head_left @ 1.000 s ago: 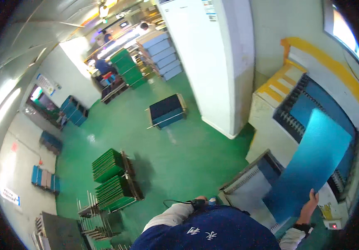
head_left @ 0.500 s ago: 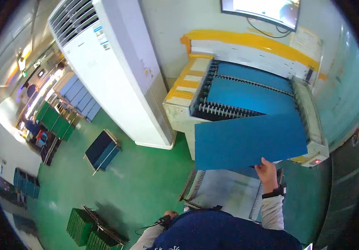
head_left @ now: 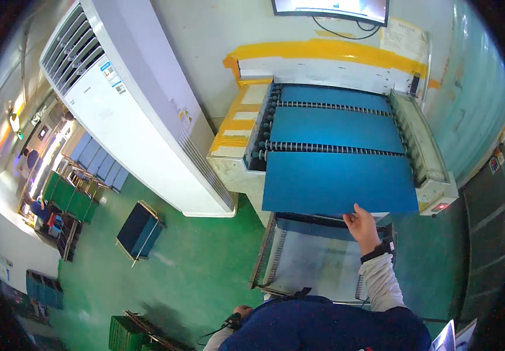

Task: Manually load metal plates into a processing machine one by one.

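Two hands (head_left: 242, 311) (head_left: 363, 228), one held panel (head_left: 339, 182) and one screen (head_left: 331, 6) show.

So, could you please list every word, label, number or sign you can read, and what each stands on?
None is readable:
Blue-and-white label on the white floor-standing air conditioner: too small.
Paper notice on the wall: too blurred.
Wall screen: too washed out.
Blue board at the right hand: no text visible.

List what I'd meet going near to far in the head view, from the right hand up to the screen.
Right hand → gripped blue panel → front roller row → middle blue panel → rear roller row → farthest blue panel → yellow tape band → flat screen.
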Demonstrator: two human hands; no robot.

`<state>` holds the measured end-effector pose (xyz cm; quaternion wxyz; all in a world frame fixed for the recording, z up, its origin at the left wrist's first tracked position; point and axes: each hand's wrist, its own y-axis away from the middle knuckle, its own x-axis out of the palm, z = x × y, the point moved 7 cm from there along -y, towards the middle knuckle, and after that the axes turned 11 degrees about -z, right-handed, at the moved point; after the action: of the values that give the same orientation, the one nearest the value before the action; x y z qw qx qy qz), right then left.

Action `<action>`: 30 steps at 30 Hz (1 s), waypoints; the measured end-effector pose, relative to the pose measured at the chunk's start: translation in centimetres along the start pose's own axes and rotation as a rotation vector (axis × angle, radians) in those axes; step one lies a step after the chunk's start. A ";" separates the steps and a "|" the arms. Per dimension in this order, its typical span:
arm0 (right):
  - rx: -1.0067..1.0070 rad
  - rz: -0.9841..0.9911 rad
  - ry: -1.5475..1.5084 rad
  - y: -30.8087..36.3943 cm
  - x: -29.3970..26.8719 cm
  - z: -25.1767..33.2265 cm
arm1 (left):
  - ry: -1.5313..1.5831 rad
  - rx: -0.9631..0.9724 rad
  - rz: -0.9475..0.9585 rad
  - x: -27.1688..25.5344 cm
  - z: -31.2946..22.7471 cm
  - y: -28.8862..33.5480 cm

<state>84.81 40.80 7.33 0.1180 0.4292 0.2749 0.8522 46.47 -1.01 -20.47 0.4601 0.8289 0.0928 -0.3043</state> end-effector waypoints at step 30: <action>0.035 0.075 0.181 -1.9 4.4 -0.3 | 0.110 -0.096 0.014 -0.1 -0.2 2.3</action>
<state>81.86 44.17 9.08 0.0530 0.3623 0.2828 0.8865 47.48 -2.10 -18.72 0.4959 0.8219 0.1267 -0.2500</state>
